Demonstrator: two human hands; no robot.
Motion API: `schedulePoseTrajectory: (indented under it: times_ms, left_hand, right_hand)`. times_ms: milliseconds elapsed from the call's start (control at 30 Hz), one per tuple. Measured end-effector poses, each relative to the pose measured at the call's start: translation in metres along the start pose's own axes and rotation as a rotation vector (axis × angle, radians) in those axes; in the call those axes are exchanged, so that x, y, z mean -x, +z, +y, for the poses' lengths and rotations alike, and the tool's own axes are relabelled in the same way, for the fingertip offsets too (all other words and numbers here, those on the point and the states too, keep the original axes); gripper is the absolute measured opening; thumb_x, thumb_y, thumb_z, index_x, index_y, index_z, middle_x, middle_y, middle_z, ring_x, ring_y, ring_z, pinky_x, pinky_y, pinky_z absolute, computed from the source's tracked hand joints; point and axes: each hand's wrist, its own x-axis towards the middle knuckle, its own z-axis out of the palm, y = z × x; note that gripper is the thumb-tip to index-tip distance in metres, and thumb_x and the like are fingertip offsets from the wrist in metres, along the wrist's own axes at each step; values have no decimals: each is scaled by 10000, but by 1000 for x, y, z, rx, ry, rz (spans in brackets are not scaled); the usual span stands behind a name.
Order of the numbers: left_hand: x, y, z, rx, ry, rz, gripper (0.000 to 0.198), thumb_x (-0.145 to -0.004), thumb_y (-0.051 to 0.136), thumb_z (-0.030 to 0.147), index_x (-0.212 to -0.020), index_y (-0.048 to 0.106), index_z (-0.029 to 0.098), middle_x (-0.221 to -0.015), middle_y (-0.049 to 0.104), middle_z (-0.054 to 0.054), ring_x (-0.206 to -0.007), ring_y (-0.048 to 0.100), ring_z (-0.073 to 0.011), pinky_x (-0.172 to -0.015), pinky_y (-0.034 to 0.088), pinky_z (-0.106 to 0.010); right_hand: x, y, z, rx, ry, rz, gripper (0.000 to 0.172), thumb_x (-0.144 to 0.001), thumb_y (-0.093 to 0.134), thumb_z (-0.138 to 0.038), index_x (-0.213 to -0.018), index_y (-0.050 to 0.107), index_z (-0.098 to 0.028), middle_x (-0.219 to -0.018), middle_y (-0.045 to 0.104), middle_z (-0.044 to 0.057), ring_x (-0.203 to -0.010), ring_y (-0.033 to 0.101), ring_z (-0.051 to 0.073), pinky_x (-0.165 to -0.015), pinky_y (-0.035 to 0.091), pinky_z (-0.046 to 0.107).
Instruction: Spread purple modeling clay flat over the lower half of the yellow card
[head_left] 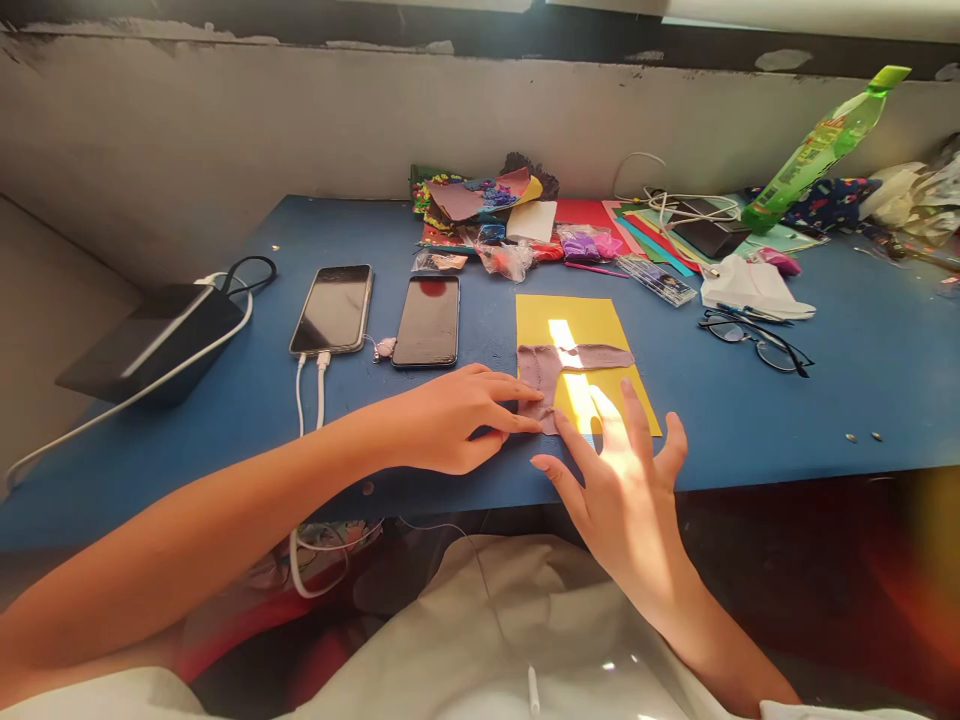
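Note:
A yellow card point(589, 318) lies near the front edge of the blue table, with a band of sunlight across it. A flattened mauve layer that looks like modelling clay point(536, 367) covers its left side and runs as a strip across the middle. My left hand point(461, 420) reaches in from the left, its fingers stretched out and the tips resting on the clay at the card's lower left. Over the card's lower edge, my right hand point(619, 475) has its fingers spread, and the index fingertip touches the clay. Neither hand grips anything.
Two phones point(334, 308) lie left of the card, one with white cables. A black box-like device point(161, 340) stands at far left. Behind are craft packets point(585, 242), coloured paper point(660, 240) and a tilted green bottle point(825, 150). Glasses point(757, 340) lie to the right.

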Motion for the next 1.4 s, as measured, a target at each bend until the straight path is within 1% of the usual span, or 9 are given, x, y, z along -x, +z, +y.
schedulePoseTrajectory:
  times_ms: [167, 333, 467, 633, 833, 1000, 1133, 1300, 1400]
  left_hand:
    - [-1, 1, 1, -11, -4, 0, 428, -940, 374, 156, -1257, 645, 251, -1409, 571, -66, -1299, 526, -221, -983, 415, -385]
    - [-1, 1, 0, -20, -10, 2, 434, -920, 401, 129, -1269, 636, 235, -1418, 563, -66, -1294, 529, -222, -998, 408, -388]
    - [0, 1, 0, -29, 4, 2, 428, -929, 401, 140, -1272, 638, 237, -1409, 571, -68, -1292, 531, -227, -997, 412, -387]
    - [0, 1, 0, -26, 1, 8, 431, -945, 393, 152, -1288, 628, 265, -1413, 568, -57, -1295, 527, -225, -983, 424, -377]
    - [0, 1, 1, -31, 12, 20, 423, -941, 397, 150, -1271, 640, 253, -1396, 583, -59, -1290, 536, -227, -990, 445, -396]
    - [-1, 5, 0, 3, -61, 88, 446, -946, 348, 158, -1320, 586, 124, -1405, 570, -107, -1295, 536, -201, -1081, 440, -345]
    - [-2, 12, -6, -111, -133, 81, 480, -958, 299, 180, -1342, 536, 17, -1465, 487, -169, -1377, 447, -252, -1140, 389, -406]
    - [0, 17, 2, -211, -109, 84, 451, -958, 320, 184, -1317, 563, 60, -1401, 561, -164, -1308, 515, -270, -1051, 453, -446]
    - [0, 18, 13, -220, -94, 155, 417, -951, 325, 177, -1189, 646, 57, -1256, 652, -183, -1167, 603, -283, -951, 498, -451]
  right_hand:
    - [13, -1, 1, -59, -38, 33, 419, -987, 431, -408, -1289, 612, -183, -1369, 551, 222, -1393, 347, 435, -1021, 261, 739]
    - [13, -2, -8, -79, -15, -27, 397, -989, 418, -398, -1270, 630, -214, -1464, 473, 197, -1362, 379, 452, -1003, 285, 727]
    - [14, 2, -8, -68, 13, -15, 404, -992, 413, -403, -1282, 622, -214, -1452, 490, 188, -1375, 369, 432, -1026, 273, 715]
    - [21, 6, -2, -105, -4, 85, 415, -1005, 390, -396, -1260, 641, -186, -1359, 576, 183, -1377, 375, 415, -1043, 264, 694]
    - [17, 5, -5, -50, 57, 11, 515, -1020, 304, -457, -1313, 607, -160, -1306, 625, 167, -1356, 400, 427, -1041, 256, 673]
    - [13, 1, -15, -106, -29, -57, 616, -1033, 220, -483, -1370, 520, -65, -1450, 509, 112, -1328, 458, 309, -1159, 97, 557]
    - [2, 2, -30, -131, -18, -122, 735, -1010, 130, -561, -1412, 458, -42, -1475, 469, 101, -1375, 409, 271, -1185, -33, 523]
    - [-11, 0, -32, -107, 63, -274, 767, -976, 97, -614, -1471, 391, -108, -1537, 362, 117, -1446, 280, 353, -1118, 112, 689]
    - [-10, -9, -19, -102, 35, -360, 738, -973, 109, -619, -1482, 384, -161, -1549, 344, 121, -1411, 346, 359, -1086, 203, 717]
